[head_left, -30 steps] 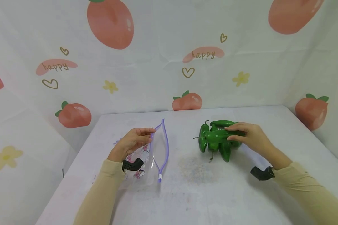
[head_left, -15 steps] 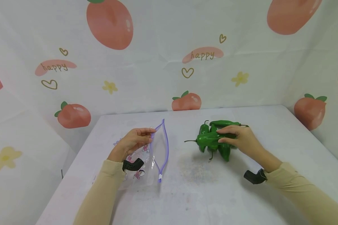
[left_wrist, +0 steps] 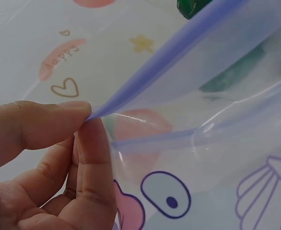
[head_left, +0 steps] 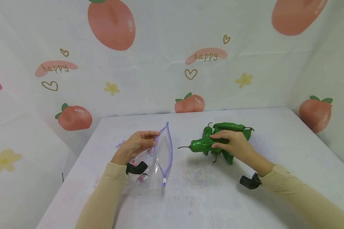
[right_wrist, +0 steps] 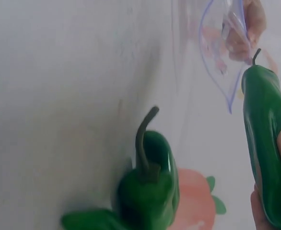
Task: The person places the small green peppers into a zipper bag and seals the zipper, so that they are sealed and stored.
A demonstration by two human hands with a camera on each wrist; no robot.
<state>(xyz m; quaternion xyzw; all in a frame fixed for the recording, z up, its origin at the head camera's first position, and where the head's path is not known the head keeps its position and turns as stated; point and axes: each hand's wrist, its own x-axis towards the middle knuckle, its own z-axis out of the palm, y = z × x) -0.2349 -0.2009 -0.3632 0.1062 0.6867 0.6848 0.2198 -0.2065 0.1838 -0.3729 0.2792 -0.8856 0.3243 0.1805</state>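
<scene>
My left hand pinches the purple zip edge of a clear printed zip bag; in the left wrist view thumb and forefinger grip that purple strip. The bag's mouth gapes toward the right, a white slider at its near end. My right hand grips a long green pepper between thumb and fingers, its thin stem pointing left toward the bag. In the right wrist view the held pepper stands out at the right. Behind and below it lie several more green peppers in a heap, partly hidden by my right hand.
A white table bears the bag and the heap, with a faint grey smudge in its middle. Behind it rises a white cloth backdrop printed with peaches, hearts and flowers.
My right hand has lifted the pepper off the heap and moved it left toward the bag, uncovering more peppers at the right. The left hand and bag have barely moved.
</scene>
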